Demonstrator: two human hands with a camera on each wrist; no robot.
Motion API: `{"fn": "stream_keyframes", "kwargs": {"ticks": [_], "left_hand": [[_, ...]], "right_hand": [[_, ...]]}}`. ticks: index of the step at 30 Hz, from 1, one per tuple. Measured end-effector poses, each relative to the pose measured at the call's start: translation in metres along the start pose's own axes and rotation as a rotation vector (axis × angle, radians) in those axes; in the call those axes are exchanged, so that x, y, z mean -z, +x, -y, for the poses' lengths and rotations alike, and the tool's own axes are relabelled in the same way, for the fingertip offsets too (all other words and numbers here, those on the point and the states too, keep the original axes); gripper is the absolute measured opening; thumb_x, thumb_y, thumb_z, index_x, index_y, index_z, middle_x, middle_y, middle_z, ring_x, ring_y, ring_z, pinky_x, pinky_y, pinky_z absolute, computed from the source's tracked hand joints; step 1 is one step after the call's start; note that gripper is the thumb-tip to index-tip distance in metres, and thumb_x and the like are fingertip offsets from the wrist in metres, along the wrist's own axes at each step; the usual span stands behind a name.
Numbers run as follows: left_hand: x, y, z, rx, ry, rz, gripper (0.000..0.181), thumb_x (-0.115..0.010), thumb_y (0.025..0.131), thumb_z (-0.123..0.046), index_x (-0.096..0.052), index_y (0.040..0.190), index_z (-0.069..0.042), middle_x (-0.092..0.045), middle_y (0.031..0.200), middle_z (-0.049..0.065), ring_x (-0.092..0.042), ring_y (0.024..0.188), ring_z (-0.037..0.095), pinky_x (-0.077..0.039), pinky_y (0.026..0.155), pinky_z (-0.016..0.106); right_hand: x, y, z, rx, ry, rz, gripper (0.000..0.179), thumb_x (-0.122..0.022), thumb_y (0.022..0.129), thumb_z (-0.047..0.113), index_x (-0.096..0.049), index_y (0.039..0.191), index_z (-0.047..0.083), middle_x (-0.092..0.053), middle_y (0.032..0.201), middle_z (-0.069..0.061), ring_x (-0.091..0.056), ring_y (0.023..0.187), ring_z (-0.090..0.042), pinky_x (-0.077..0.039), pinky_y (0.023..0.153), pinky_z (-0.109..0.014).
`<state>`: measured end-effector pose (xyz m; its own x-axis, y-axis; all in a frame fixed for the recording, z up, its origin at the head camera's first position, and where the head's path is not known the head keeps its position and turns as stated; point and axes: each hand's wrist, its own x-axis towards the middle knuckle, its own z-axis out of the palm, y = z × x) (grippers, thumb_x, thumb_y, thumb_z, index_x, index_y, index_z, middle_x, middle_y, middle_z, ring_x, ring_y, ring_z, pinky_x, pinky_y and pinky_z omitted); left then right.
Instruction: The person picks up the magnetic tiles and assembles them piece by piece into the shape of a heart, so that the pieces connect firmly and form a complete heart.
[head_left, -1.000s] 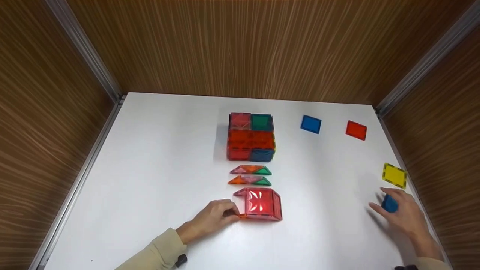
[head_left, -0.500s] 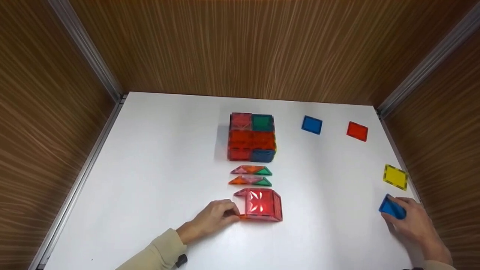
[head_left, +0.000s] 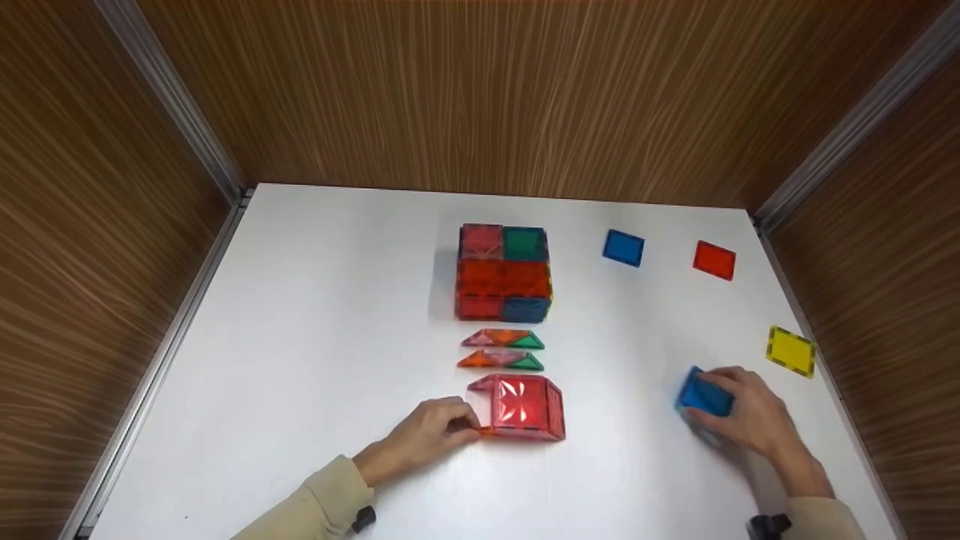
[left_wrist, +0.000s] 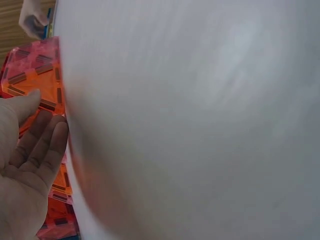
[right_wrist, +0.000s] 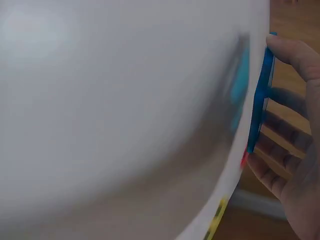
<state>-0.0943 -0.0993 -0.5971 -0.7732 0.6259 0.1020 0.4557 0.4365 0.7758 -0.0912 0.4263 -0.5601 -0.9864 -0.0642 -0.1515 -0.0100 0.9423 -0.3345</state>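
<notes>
My left hand (head_left: 429, 433) pinches the near left corner of a small red magnetic-tile box (head_left: 520, 403), open at its left end. In the left wrist view the thumb lies at an orange triangular tile (left_wrist: 46, 85) of that box, with the other fingers just below. At the right, my right hand (head_left: 754, 409) holds a blue square magnetic tile (head_left: 705, 394) by its edges, tilted above the white table. The right wrist view shows the blue tile (right_wrist: 261, 100) edge-on between thumb and fingers, with its shadow on the tabletop.
A larger block of red, green and blue tiles (head_left: 502, 274) stands farther back. Two strips of triangle tiles (head_left: 501, 361) lie before it. Flat on the right side are a blue tile (head_left: 623, 248), a red tile (head_left: 714, 260) and a yellow tile (head_left: 790, 352). Wood-grain walls (head_left: 480, 97) enclose the table.
My right hand has taken hold of the blue tile near the right edge and carried it left. My left hand stays at the red box.
</notes>
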Motion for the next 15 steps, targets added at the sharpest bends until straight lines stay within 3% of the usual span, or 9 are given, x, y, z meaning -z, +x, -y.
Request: {"fn": "stream_keyframes", "kwargs": {"ticks": [10, 15], "left_hand": [[0.010, 0.000, -0.004, 0.006, 0.021, 0.035, 0.013, -0.075, 0.099, -0.023, -0.075, 0.105, -0.012, -0.075, 0.101, 0.002, -0.068, 0.091, 0.006, -0.059, 0.083, 0.022], [0.025, 0.003, -0.008, -0.047, 0.025, -0.033, 0.020, -0.076, 0.098, -0.024, -0.075, 0.107, -0.007, -0.076, 0.102, 0.008, -0.072, 0.091, 0.017, -0.062, 0.083, 0.029]], "right_hand": [[-0.012, 0.021, 0.099, 0.342, 0.086, -0.166, 0.062, -0.092, 0.080, 0.044, -0.073, 0.133, 0.018, -0.064, 0.136, -0.014, -0.064, 0.118, -0.037, -0.062, 0.091, -0.060], [-0.016, 0.033, 0.138, 0.568, 0.096, -0.245, 0.064, -0.095, 0.075, 0.041, -0.074, 0.131, 0.020, -0.069, 0.128, -0.010, -0.069, 0.112, -0.027, -0.066, 0.086, -0.046]]}}
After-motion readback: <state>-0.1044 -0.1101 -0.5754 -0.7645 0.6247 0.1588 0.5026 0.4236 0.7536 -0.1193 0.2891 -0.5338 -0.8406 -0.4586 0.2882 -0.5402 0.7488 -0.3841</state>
